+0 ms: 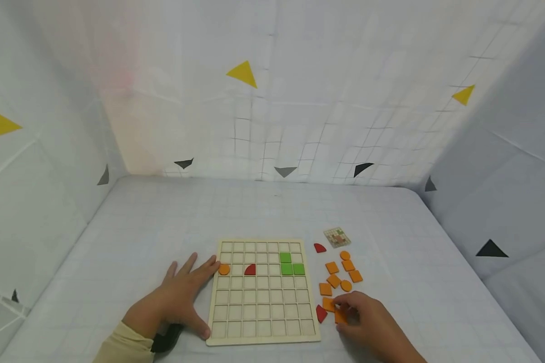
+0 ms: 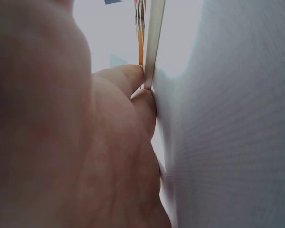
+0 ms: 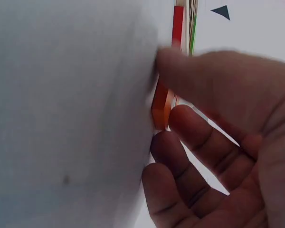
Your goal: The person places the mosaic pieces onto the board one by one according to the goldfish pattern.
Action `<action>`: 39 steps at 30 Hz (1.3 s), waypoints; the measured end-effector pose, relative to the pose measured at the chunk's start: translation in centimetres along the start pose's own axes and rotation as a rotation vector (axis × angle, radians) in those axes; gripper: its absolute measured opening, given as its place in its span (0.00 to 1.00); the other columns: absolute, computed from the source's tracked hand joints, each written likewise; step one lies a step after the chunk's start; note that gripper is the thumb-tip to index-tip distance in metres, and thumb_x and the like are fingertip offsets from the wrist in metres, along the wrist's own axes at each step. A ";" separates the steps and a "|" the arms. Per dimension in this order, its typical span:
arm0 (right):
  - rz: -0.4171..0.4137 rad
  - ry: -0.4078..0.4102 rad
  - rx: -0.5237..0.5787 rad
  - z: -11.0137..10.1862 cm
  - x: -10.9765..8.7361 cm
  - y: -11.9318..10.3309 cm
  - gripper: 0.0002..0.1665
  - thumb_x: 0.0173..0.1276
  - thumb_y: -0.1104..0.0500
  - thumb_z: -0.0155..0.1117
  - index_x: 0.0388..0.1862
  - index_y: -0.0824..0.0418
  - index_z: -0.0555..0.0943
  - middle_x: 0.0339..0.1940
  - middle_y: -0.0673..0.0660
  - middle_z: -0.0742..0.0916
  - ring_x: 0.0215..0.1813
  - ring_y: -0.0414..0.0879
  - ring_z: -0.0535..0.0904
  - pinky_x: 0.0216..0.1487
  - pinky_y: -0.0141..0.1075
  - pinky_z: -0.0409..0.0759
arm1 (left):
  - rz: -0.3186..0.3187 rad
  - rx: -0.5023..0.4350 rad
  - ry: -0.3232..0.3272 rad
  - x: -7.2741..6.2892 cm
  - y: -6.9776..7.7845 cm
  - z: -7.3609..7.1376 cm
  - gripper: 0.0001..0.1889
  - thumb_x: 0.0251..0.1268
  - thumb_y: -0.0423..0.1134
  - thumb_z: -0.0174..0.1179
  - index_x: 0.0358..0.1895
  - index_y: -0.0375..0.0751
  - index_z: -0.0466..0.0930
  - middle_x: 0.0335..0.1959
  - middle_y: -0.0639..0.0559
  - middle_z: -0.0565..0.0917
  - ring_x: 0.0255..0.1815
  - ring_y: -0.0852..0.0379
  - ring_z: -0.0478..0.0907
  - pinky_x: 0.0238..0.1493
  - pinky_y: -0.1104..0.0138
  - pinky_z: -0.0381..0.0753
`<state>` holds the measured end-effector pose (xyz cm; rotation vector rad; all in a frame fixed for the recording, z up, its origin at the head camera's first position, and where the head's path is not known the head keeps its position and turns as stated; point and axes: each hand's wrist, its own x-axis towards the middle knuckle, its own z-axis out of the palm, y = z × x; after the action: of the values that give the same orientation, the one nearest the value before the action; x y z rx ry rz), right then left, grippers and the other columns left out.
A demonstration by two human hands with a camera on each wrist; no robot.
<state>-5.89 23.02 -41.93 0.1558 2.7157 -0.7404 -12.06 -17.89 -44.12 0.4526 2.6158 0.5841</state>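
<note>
Head view: the left hand [image 1: 181, 297], fingers spread, touches the left edge of the gridded board [image 1: 263, 298], which lies on the counter [image 1: 141, 227]; the right hand [image 1: 368, 318] pinches an orange square tile [image 1: 340, 317] just beside the board's right edge, near a red quarter-circle [image 1: 321, 314]. Left wrist view: the left hand against the board's edge. Right wrist view: thumb and finger about the tile, close to the counter.

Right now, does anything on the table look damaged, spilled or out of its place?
Nothing looks clearly damaged or spilled. The loose orange pieces right of the board lie askew, at mixed angles, unlike the green squares sitting straight in its cells.
</note>
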 end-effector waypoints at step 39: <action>-0.735 -0.014 -0.079 2.2 4.5 -11.0 0.07 0.64 0.62 0.70 0.38 0.51 0.89 0.37 0.40 0.85 0.39 0.35 0.78 0.42 0.28 0.81 | 0.042 -0.035 0.038 -0.5 -0.3 0.0 0.77 0.10 0.73 0.81 0.81 0.60 0.55 0.84 0.61 0.51 0.85 0.37 0.34 0.77 0.32 0.29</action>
<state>-11.56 12.55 -39.99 -0.9006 2.7618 -0.7931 -11.66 -18.37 -44.14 0.4914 2.6328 0.6572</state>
